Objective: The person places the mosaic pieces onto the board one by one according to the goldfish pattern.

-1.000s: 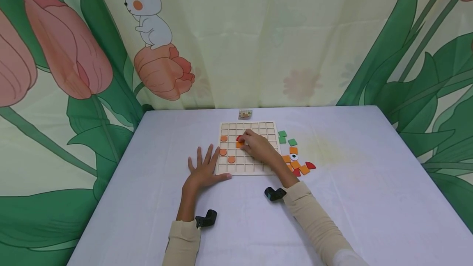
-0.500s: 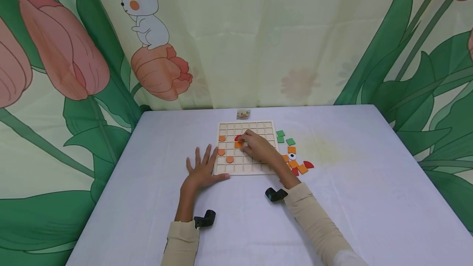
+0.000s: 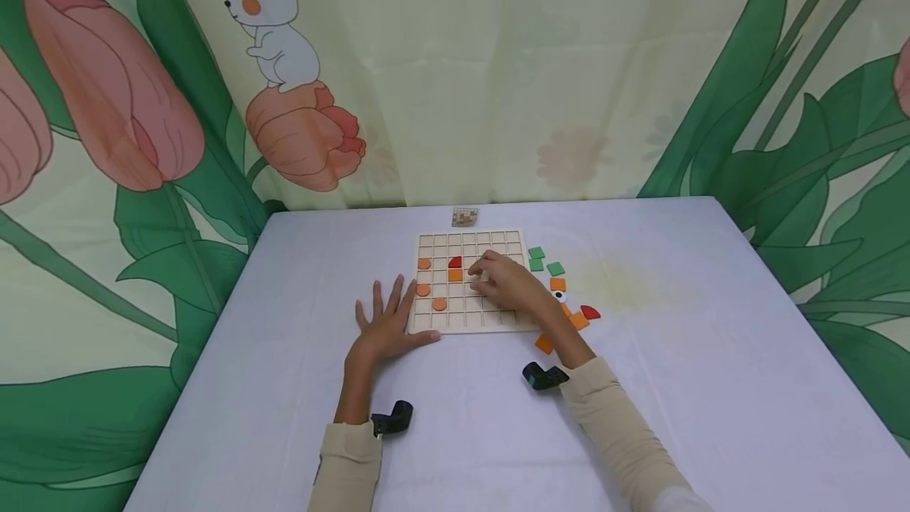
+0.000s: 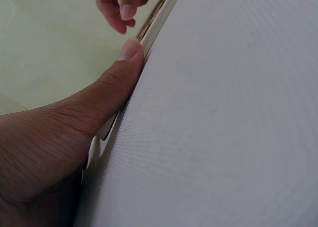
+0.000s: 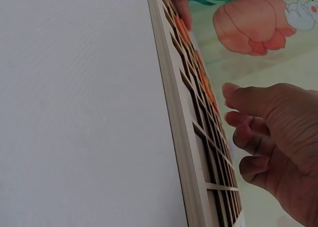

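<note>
A wooden grid board [image 3: 465,325] lies on the table. My left hand [image 3: 384,334] rests at its near left corner with fingers spread, and the thumb lies along the near edge, as the left wrist view also shows. My right hand [image 3: 513,284] hovers over the board's right half; in the right wrist view its fingers [image 5: 248,100] are loosely bent with nothing between them. Just left of those fingertips, a red quarter-round piece [image 3: 455,262] sits directly above an orange square tile [image 3: 455,275] in the grid. Several orange round pieces [image 3: 439,304] occupy cells on the left.
Right of the board lie green square tiles [image 3: 555,268], loose orange tiles [image 3: 558,284], a red quarter-round piece [image 3: 590,312] and an eye-marked disc [image 3: 559,296], partly behind the right forearm. A small patterned card or packet [image 3: 465,217] lies beyond the board. A printed curtain [image 3: 455,85] hangs behind the table.
My right hand has drawn back to the right from the red piece and the orange tile, which stay in the grid. An orange tile now shows left of my right forearm. My left hand stays put.
</note>
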The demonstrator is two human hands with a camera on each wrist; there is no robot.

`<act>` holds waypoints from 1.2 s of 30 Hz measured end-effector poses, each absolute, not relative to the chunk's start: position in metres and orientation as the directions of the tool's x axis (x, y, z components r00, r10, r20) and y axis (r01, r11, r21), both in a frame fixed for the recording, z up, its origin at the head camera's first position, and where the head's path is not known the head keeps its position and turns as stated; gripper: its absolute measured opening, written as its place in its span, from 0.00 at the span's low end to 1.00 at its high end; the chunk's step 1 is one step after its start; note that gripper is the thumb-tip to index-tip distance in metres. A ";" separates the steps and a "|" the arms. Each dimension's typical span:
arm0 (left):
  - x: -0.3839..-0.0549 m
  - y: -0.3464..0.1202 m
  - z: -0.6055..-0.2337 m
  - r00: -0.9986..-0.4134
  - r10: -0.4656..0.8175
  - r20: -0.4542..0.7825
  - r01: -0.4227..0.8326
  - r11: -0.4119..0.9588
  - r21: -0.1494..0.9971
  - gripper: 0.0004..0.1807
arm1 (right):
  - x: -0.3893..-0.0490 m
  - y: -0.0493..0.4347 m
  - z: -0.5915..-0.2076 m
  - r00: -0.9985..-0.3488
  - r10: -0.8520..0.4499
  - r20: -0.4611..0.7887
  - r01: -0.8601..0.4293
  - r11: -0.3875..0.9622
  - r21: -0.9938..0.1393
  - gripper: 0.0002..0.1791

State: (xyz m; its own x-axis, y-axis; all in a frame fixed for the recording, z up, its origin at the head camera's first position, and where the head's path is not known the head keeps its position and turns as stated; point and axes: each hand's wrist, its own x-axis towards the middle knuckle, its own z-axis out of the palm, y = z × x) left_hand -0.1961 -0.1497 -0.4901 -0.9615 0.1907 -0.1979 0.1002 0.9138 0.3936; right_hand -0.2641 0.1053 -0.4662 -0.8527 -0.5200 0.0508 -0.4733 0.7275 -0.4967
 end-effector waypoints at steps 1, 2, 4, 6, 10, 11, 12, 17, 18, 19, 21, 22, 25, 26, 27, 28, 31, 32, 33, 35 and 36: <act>-0.196 -0.150 -0.490 -0.962 0.188 -0.200 0.098 0.915 0.391 0.61 | -0.264 0.107 -0.465 -0.854 -0.518 0.046 -0.468 0.727 -0.502 0.15; -0.196 -0.150 -0.490 -0.962 0.187 -0.201 0.096 0.916 0.390 0.61 | -0.263 0.109 -0.464 -0.853 -0.520 0.048 -0.470 0.724 -0.505 0.15; -0.196 -0.150 -0.491 -0.963 0.184 -0.198 0.095 0.915 0.392 0.60 | -0.263 0.114 -0.463 -0.850 -0.524 0.053 -0.473 0.716 -0.514 0.14; -0.196 -0.151 -0.491 -0.963 0.180 -0.201 0.091 0.918 0.386 0.61 | -0.262 0.118 -0.462 -0.852 -0.520 0.057 -0.471 0.714 -0.518 0.14; -0.197 -0.152 -0.491 -0.964 0.175 -0.198 0.087 0.918 0.388 0.61 | -0.261 0.127 -0.460 -0.862 -0.503 0.056 -0.452 0.714 -0.535 0.14; -0.197 -0.152 -0.491 -0.965 0.175 -0.197 0.087 0.917 0.390 0.61 | -0.260 0.129 -0.460 -0.867 -0.495 0.053 -0.442 0.717 -0.540 0.14; -0.197 -0.152 -0.491 -0.965 0.177 -0.192 0.089 0.913 0.398 0.61 | -0.260 0.131 -0.459 -0.870 -0.491 0.053 -0.437 0.715 -0.545 0.14; -0.196 -0.152 -0.491 -0.962 0.184 -0.199 0.090 0.909 0.408 0.61 | -0.258 0.146 -0.459 -0.870 -0.488 0.076 -0.441 0.697 -0.566 0.14; -0.196 -0.152 -0.492 -0.962 0.186 -0.199 0.091 0.908 0.409 0.61 | -0.257 0.149 -0.459 -0.868 -0.490 0.083 -0.446 0.695 -0.563 0.13; -0.196 -0.152 -0.492 -0.961 0.185 -0.206 0.088 0.910 0.406 0.61 | -0.257 0.152 -0.460 -0.867 -0.490 0.088 -0.449 0.694 -0.562 0.13; -0.195 -0.152 -0.492 -0.959 0.183 -0.218 0.082 0.911 0.403 0.61 | -0.256 0.158 -0.461 -0.870 -0.485 0.091 -0.448 0.698 -0.558 0.13; -0.195 -0.152 -0.492 -0.958 0.183 -0.219 0.081 0.911 0.404 0.61 | -0.256 0.160 -0.461 -0.871 -0.483 0.091 -0.446 0.699 -0.559 0.12; -0.194 -0.151 -0.491 -0.959 0.182 -0.216 0.080 0.909 0.409 0.61 | -0.255 0.167 -0.461 -0.876 -0.474 0.093 -0.438 0.700 -0.564 0.12; -0.194 -0.151 -0.491 -0.960 0.181 -0.214 0.081 0.910 0.407 0.61 | -0.255 0.169 -0.461 -0.878 -0.469 0.095 -0.436 0.701 -0.564 0.12; -0.194 -0.151 -0.491 -0.961 0.182 -0.210 0.083 0.910 0.406 0.61 | -0.255 0.172 -0.461 -0.879 -0.467 0.099 -0.436 0.701 -0.565 0.12; -0.194 -0.151 -0.491 -0.961 0.182 -0.207 0.086 0.910 0.405 0.61 | -0.255 0.174 -0.461 -0.882 -0.461 0.100 -0.431 0.701 -0.569 0.12; -0.194 -0.150 -0.491 -0.962 0.182 -0.204 0.088 0.912 0.400 0.61 | -0.254 0.181 -0.462 -0.892 -0.443 0.093 -0.410 0.704 -0.580 0.11; -0.194 -0.150 -0.490 -0.962 0.183 -0.203 0.090 0.913 0.398 0.61 | -0.254 0.183 -0.463 -0.894 -0.440 0.087 -0.404 0.706 -0.582 0.12; -0.195 -0.150 -0.490 -0.962 0.183 -0.201 0.090 0.913 0.399 0.61 | -0.254 0.186 -0.463 -0.897 -0.435 0.081 -0.397 0.711 -0.580 0.12; -0.195 -0.150 -0.490 -0.963 0.185 -0.195 0.092 0.909 0.407 0.61 | -0.254 0.190 -0.464 -0.905 -0.420 0.062 -0.375 0.723 -0.580 0.12; -0.195 -0.150 -0.490 -0.964 0.188 -0.188 0.096 0.906 0.412 0.61 | -0.254 0.191 -0.464 -0.910 -0.411 0.053 -0.363 0.731 -0.578 0.12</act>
